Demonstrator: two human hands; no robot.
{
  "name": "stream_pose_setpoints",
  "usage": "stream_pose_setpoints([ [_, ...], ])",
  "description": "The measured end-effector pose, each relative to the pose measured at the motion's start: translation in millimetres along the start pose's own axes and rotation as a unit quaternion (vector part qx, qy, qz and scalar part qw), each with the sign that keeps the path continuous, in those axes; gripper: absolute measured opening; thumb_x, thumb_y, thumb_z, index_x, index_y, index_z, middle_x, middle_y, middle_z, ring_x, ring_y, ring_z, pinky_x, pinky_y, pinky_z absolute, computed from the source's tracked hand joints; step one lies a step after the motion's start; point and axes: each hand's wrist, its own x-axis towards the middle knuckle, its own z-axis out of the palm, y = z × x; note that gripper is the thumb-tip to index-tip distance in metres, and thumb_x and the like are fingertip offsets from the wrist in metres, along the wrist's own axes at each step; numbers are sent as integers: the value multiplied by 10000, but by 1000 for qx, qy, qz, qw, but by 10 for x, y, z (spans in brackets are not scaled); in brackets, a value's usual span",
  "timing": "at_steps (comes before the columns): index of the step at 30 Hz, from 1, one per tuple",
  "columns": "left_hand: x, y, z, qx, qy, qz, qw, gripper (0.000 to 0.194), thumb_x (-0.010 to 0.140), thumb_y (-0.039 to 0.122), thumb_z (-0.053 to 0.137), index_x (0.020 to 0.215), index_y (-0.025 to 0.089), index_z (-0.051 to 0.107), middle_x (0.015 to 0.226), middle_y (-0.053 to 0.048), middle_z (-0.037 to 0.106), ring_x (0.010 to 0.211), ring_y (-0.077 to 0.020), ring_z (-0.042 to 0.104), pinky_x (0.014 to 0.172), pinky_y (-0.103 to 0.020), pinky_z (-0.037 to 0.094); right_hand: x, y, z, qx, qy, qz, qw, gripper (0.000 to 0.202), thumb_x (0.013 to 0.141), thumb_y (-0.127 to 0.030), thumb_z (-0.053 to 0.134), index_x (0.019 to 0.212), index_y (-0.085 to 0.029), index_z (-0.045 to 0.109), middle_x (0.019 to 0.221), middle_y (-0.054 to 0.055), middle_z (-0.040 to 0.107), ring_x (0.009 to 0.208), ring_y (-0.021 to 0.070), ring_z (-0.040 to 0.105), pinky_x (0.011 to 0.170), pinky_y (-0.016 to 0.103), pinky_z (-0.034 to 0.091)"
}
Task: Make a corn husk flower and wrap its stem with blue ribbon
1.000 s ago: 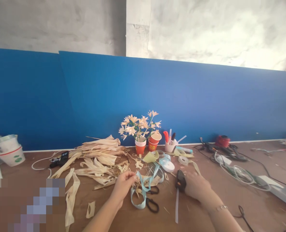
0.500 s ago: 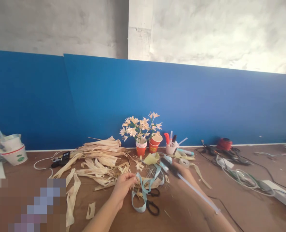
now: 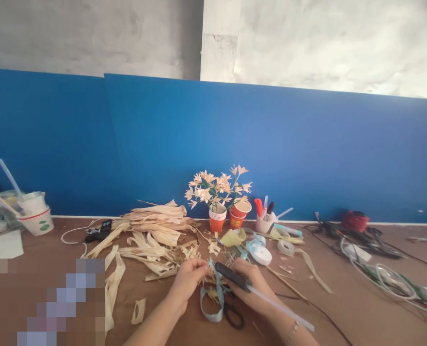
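My left hand (image 3: 190,279) is closed in a pinch at the end of a light blue ribbon (image 3: 213,315); whatever else sits between the fingertips is too small to make out. My right hand (image 3: 248,283) grips a black hot glue gun (image 3: 233,276), its tip pointing at the left fingertips. A long translucent glue stick (image 3: 281,307) sticks out of its back. The ribbon hangs in a loop down to the table, beside the black-handled scissors (image 3: 234,317), whose blades are hidden. Left of my hands lies a heap of dried corn husks (image 3: 159,235).
Pale flowers (image 3: 213,187) stand in red paper cups (image 3: 217,223) against the blue panel (image 3: 271,144). Nearby are a cup of pens (image 3: 264,224), a tape roll (image 3: 286,247) and a white ribbon spool (image 3: 262,255). Cables (image 3: 389,278) lie right; a white cup (image 3: 36,221) stands left.
My right hand has brought the glue gun left and down, close to the left fingertips. The white spool behind it now shows. The whole view has shifted slightly.
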Motion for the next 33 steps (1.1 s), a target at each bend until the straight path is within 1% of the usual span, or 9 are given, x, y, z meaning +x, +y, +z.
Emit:
stream_pose_setpoints([
  [3, -28, 32, 11, -1, 0, -7, 1000, 295, 530, 395, 688, 676, 144, 633, 555, 33, 578, 493, -92, 436, 508, -226, 291, 4, 27, 25, -15, 0, -11, 1000, 162, 725, -189, 560, 597, -180, 462, 680, -8, 494, 624, 127, 474, 571, 229, 346],
  [6, -34, 43, 15, 0, -1, -10, 1000, 299, 526, 401, 692, 668, 146, 627, 551, 29, 576, 479, -89, 420, 497, -227, 283, 12, 30, 45, -27, 9, -12, 1000, 142, 703, -156, 550, 601, -183, 455, 678, -10, 491, 622, 126, 475, 567, 225, 338],
  [14, -33, 31, 8, 27, -2, -11, 1000, 313, 549, 417, 664, 697, 143, 637, 550, 33, 558, 499, -97, 431, 499, -228, 278, 16, 12, 67, -42, -7, 1, 999, 118, 670, -104, 518, 609, -186, 459, 707, -1, 508, 648, 132, 500, 575, 217, 353],
  [18, -31, 18, -1, 18, -13, -5, 1000, 256, 578, 373, 656, 691, 144, 639, 576, 18, 597, 516, -103, 460, 514, -228, 309, 24, 17, 68, -51, -6, 11, 999, 125, 670, -99, 512, 612, -188, 448, 708, -3, 496, 646, 133, 501, 576, 221, 356],
  [21, -38, 24, -2, 18, -8, -5, 1000, 243, 584, 368, 661, 695, 153, 644, 604, 10, 624, 537, -112, 486, 534, -233, 332, 28, 40, 75, -62, -1, 18, 998, 133, 660, -101, 528, 605, -188, 444, 711, -1, 494, 651, 138, 498, 582, 227, 360],
  [27, -63, 67, 11, 28, 0, -12, 1000, 273, 556, 401, 672, 685, 163, 640, 602, 12, 618, 563, -127, 510, 566, -247, 359, 32, 45, 79, -62, 4, 19, 998, 134, 641, -85, 534, 617, -189, 453, 724, 3, 506, 663, 144, 498, 594, 232, 369],
  [33, -59, 75, 8, 23, 4, -16, 1000, 257, 554, 381, 696, 672, 159, 642, 586, 13, 624, 551, -122, 506, 554, -238, 347, 39, 16, 45, -72, 10, 24, 997, 137, 638, -82, 518, 606, -190, 439, 722, 12, 508, 671, 154, 501, 595, 235, 361],
])
